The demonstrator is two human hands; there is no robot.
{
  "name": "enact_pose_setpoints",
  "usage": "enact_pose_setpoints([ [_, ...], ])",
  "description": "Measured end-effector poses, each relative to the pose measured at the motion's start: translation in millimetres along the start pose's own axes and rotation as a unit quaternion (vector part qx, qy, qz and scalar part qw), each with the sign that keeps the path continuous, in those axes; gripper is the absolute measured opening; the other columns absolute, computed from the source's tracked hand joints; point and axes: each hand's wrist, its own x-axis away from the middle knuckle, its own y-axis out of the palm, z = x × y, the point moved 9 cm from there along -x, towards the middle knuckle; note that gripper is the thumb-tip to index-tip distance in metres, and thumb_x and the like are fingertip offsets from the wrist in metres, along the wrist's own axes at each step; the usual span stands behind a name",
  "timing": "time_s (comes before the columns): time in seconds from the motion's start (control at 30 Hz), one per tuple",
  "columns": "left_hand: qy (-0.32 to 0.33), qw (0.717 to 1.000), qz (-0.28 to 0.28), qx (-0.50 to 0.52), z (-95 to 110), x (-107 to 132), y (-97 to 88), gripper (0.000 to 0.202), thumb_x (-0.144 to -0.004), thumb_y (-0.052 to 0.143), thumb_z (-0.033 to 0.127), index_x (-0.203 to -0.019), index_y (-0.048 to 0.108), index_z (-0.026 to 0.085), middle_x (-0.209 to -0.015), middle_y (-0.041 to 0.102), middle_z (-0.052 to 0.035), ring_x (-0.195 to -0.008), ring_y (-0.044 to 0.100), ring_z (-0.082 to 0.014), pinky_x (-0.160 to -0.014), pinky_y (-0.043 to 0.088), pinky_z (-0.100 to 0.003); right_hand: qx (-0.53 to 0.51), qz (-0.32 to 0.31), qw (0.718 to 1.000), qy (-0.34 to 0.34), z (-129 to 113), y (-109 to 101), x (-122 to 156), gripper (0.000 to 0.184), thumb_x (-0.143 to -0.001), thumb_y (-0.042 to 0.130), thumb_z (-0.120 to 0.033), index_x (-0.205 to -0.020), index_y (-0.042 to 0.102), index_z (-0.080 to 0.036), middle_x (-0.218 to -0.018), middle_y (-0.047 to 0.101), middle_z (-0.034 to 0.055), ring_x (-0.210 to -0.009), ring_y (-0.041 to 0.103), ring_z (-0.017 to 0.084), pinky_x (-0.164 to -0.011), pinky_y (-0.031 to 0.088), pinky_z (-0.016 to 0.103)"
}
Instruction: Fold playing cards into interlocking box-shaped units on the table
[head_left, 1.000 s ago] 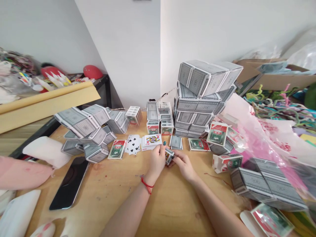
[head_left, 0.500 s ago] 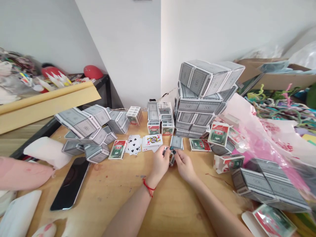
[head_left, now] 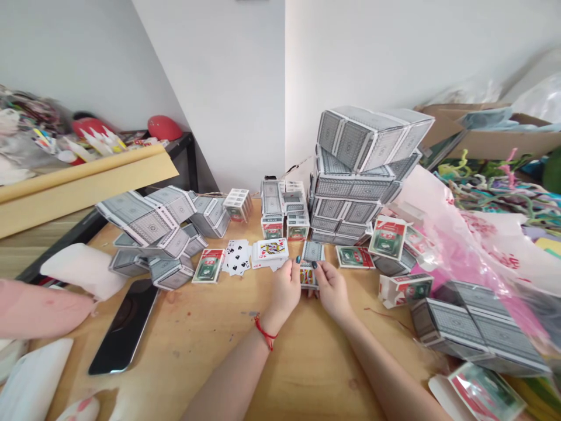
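Between my two hands is a playing card (head_left: 308,278) with a coloured court picture, held above the table. My left hand (head_left: 287,286) pinches its left side, thumb on top. At the right side, my right hand (head_left: 332,290) grips the same card between thumb and fingers. Just beyond my fingertips a card lies back up (head_left: 314,251). To the left of it is a face-up pile with a queen of hearts (head_left: 270,249) on top, and beside that some spade cards (head_left: 237,257). A red and green card box (head_left: 209,266) lies further left.
A tall stack of grey card-built blocks (head_left: 355,181) stands behind right, with more grey blocks (head_left: 153,222) at the left and wrapped ones (head_left: 477,333) at the right. A phone (head_left: 125,327) lies on the left. Card boxes (head_left: 388,237) and pink plastic (head_left: 477,234) crowd the right.
My hands have moved slightly apart, and the card between them now shows more of its picture side. The piles and blocks look unmoved.
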Motion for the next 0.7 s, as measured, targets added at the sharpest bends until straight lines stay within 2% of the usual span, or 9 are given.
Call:
enact_pose_setpoints([
  [0.1,0.034,0.999,-0.025,-0.023,7.4,2.1,3.8,0.032,-0.086,0.035,0.036,-0.076,0.058,0.017,-0.065,0.059,-0.0031,-0.059,0.053,-0.0131,-0.055,0.039,-0.023,0.014,0.086,0.995,-0.037,-5.8,-22.0,-4.1,0.032,-0.075,0.051,-0.049,-0.074,0.053,-0.017,-0.054,0.053,-0.001,-0.045,0.047,0.012,-0.042,0.038,0.022],
  [0.17,0.031,0.998,-0.055,0.02,8.8,2.7,8.1,0.028,-0.084,0.039,0.035,-0.085,0.061,0.017,-0.077,0.063,-0.0049,-0.068,0.057,-0.0144,-0.062,0.043,-0.024,0.025,0.111,0.992,-0.054,-10.0,-29.8,-5.6,0.031,-0.075,0.052,-0.048,-0.073,0.054,-0.016,-0.059,0.056,0.0008,-0.052,0.05,0.013,-0.048,0.04,0.023],
  [0.23,0.01,0.99,-0.098,0.104,8.0,3.1,15.0,0.027,-0.082,0.044,0.033,-0.094,0.061,0.017,-0.09,0.064,-0.0064,-0.078,0.059,-0.016,-0.07,0.046,-0.027,0.045,0.126,0.989,-0.065,-14.0,-34.4,-6.0,0.03,-0.075,0.052,-0.046,-0.073,0.055,-0.016,-0.06,0.057,0.0012,-0.054,0.051,0.013,-0.051,0.041,0.023],
  [0.3,-0.03,0.969,-0.148,0.197,5.9,4.5,24.3,0.027,-0.08,0.048,0.032,-0.098,0.061,0.016,-0.098,0.063,-0.0074,-0.082,0.059,-0.0173,-0.074,0.047,-0.029,0.072,0.143,0.984,-0.073,-17.9,-38.2,-5.2,0.029,-0.075,0.052,-0.044,-0.073,0.057,-0.016,-0.062,0.058,0.0012,-0.056,0.051,0.013,-0.053,0.041,0.023],
  [0.47,-0.118,0.884,-0.264,0.368,9.7,15.4,46.7,0.034,-0.077,0.053,0.03,-0.108,0.058,0.016,-0.106,0.061,-0.009,-0.093,0.058,-0.0213,-0.082,0.046,-0.035,0.137,0.175,0.971,-0.091,-22.9,-46.2,-4.4,0.026,-0.077,0.051,-0.041,-0.073,0.059,-0.016,-0.064,0.057,0.0011,-0.059,0.05,0.014,-0.057,0.04,0.024],
  [0.57,-0.14,0.858,-0.284,0.404,13.2,19.2,51.2,0.036,-0.076,0.055,0.027,-0.111,0.057,0.017,-0.106,0.062,-0.009,-0.097,0.057,-0.0222,-0.087,0.044,-0.037,0.144,0.183,0.967,-0.102,-22.6,-49.4,-6.4,0.025,-0.076,0.051,-0.039,-0.071,0.059,-0.016,-0.067,0.056,0.0014,-0.064,0.05,0.015,-0.061,0.039,0.025],
  [0.7,-0.159,0.856,-0.262,0.417,8.8,17.6,51.1,0.036,-0.076,0.055,0.028,-0.11,0.058,0.016,-0.103,0.063,-0.0094,-0.097,0.057,-0.0225,-0.086,0.044,-0.038,0.095,0.136,0.982,-0.089,-15.6,-41.1,-10.9,0.027,-0.079,0.047,-0.041,-0.076,0.058,-0.016,-0.068,0.057,0.0015,-0.064,0.051,0.015,-0.062,0.041,0.026],
])
